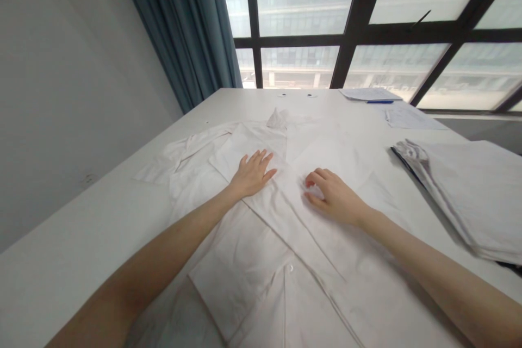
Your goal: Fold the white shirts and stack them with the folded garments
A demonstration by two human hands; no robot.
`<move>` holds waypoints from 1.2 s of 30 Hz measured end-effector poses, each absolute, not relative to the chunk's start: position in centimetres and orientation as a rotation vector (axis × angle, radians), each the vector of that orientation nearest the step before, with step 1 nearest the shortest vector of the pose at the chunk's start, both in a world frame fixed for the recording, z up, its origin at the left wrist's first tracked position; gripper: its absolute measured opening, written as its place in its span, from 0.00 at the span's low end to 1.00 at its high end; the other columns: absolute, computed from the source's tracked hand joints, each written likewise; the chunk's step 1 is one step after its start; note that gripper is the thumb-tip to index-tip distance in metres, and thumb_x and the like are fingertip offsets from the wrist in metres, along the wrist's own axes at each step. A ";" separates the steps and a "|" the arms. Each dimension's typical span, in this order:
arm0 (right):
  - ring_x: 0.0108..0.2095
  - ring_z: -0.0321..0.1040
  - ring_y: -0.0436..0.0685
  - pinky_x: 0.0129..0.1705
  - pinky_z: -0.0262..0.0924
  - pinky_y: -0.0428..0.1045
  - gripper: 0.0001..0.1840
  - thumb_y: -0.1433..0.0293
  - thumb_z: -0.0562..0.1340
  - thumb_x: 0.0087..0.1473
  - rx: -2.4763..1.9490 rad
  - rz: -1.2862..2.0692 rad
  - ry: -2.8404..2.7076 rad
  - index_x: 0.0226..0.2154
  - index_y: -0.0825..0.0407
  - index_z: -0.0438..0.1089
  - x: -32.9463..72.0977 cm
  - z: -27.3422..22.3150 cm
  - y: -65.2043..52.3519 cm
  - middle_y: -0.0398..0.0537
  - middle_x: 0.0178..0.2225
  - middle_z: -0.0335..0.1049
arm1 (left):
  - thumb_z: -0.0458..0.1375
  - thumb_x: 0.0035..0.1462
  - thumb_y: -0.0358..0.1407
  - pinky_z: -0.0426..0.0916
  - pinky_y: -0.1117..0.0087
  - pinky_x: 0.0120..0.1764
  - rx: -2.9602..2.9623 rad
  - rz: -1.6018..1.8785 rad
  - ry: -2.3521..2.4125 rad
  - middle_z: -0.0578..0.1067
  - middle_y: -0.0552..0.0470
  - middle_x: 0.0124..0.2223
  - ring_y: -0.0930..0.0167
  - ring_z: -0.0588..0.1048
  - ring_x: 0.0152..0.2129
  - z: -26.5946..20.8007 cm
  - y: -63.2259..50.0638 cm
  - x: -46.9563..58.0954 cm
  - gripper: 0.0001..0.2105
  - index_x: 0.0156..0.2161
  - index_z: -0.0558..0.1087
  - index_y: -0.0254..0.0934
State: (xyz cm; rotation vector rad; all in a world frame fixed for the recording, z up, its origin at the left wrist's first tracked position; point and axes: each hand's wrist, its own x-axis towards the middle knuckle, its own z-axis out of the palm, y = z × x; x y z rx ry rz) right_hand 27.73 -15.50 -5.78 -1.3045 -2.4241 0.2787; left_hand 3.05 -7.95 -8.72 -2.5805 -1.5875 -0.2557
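A white coat with a button front lies spread over the table, its collar toward the far edge and one sleeve out to the left. Creases and overlapping layers run across its front. My left hand rests flat on the upper part of the cloth, fingers stretched out. To its right, my right hand is at the coat's other side with its fingers curled and a gap between thumb and fingertips. I see no cloth held in it; whether its fingertips touch the coat I cannot tell.
A folded stack of white cloth lies on the table at the right. Papers and a blue pen are at the far right. Beyond stand a blue curtain and windows; a grey wall borders the left.
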 end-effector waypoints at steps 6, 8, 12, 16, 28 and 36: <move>0.35 0.71 0.59 0.38 0.56 0.51 0.11 0.65 0.58 0.56 -1.495 0.246 -2.671 0.40 0.53 0.63 24.8 -4.1 -19.5 0.52 0.35 0.74 | 0.45 0.64 0.33 0.46 0.50 0.63 -2.801 -0.553 -1.256 0.66 0.44 0.63 0.64 0.60 0.63 -8.3 -8.7 2.9 0.19 0.58 0.67 0.39; 0.34 0.72 0.60 0.38 0.56 0.51 0.10 0.70 0.57 0.55 -1.544 0.174 -2.679 0.42 0.53 0.62 24.3 -4.6 -20.1 0.54 0.34 0.75 | 0.48 0.61 0.31 0.45 0.50 0.64 -2.969 -0.604 -1.036 0.69 0.46 0.60 0.65 0.62 0.62 -8.0 -9.8 2.9 0.19 0.55 0.69 0.40; 0.29 0.72 0.58 0.36 0.55 0.51 0.10 0.74 0.54 0.56 -1.567 0.184 -2.651 0.42 0.53 0.61 24.5 -5.6 -20.9 0.52 0.30 0.76 | 0.53 0.57 0.29 0.46 0.51 0.63 -3.140 -0.626 -0.792 0.74 0.48 0.55 0.64 0.65 0.59 -7.9 -11.9 3.2 0.17 0.51 0.70 0.41; 0.29 0.70 0.56 0.35 0.56 0.49 0.11 0.74 0.54 0.55 -1.484 0.249 -2.513 0.42 0.51 0.62 25.3 -6.8 -21.7 0.46 0.27 0.73 | 0.55 0.61 0.31 0.49 0.56 0.62 -3.068 -0.682 -0.760 0.77 0.49 0.47 0.68 0.70 0.51 -8.0 -12.2 3.4 0.08 0.44 0.72 0.39; 0.25 0.65 0.53 0.30 0.58 0.48 0.07 0.68 0.54 0.57 -1.348 0.448 -2.301 0.36 0.48 0.67 25.9 -7.7 -21.4 0.41 0.22 0.67 | 0.58 0.62 0.39 0.53 0.58 0.60 -2.972 -0.680 -0.560 0.78 0.51 0.44 0.68 0.72 0.49 -7.7 -11.9 3.2 0.09 0.46 0.73 0.40; 0.25 0.65 0.53 0.29 0.56 0.47 0.04 0.69 0.53 0.56 -1.359 0.554 -2.233 0.36 0.47 0.62 26.0 -7.7 -21.4 0.39 0.22 0.66 | 0.52 0.65 0.29 0.60 0.60 0.59 -2.615 -0.604 -0.266 0.77 0.54 0.32 0.70 0.74 0.44 -6.8 -13.3 4.2 0.10 0.34 0.73 0.39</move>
